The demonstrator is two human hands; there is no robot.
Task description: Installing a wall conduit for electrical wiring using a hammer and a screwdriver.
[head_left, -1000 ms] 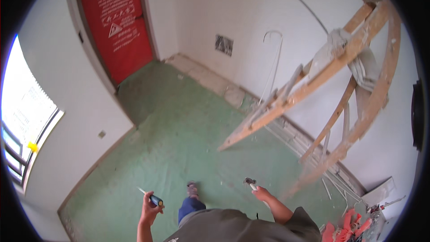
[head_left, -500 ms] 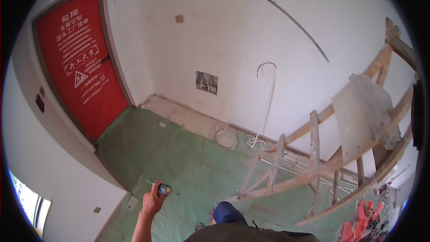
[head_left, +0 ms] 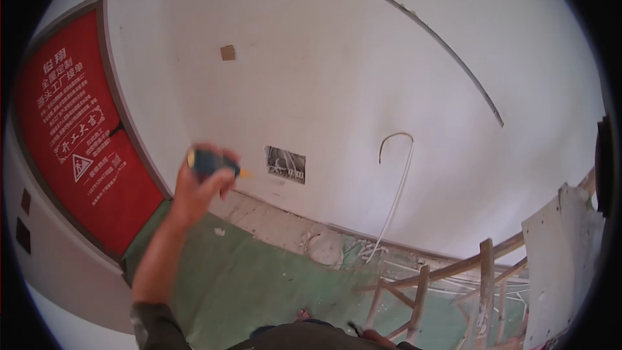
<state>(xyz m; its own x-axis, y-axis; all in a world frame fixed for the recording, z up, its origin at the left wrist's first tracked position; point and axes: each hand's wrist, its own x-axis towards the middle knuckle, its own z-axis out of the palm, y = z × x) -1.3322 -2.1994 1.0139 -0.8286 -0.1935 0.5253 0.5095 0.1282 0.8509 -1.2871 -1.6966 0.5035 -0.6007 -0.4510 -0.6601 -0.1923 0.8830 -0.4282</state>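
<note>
My left hand [head_left: 197, 185] is raised at left of centre, in front of the wall, its fingers wrapped round a tape measure [head_left: 214, 163]. It has a dark blue body with yellow at one end, and a short yellow piece sticks out at the other; motion blurs it. Low down at the bottom edge, a bit of my right hand [head_left: 378, 337] shows beside my dark top. A slim dark object [head_left: 354, 328] pokes out from it, too little visible to name. Beyond the left hand is a wall recess with loose wires [head_left: 285, 164].
A red door [head_left: 84, 129] stands at the left. A wooden ladder [head_left: 486, 279] and a pale board [head_left: 560, 266] are at the right. A bent white cable [head_left: 403, 188] hangs from the wall. Green sheeting [head_left: 240, 272] covers the floor, with rubble along the wall's foot.
My left hand has risen with the tape measure and turned, so its yellow piece points right. The view has tipped up toward the wall and moved nearer.
</note>
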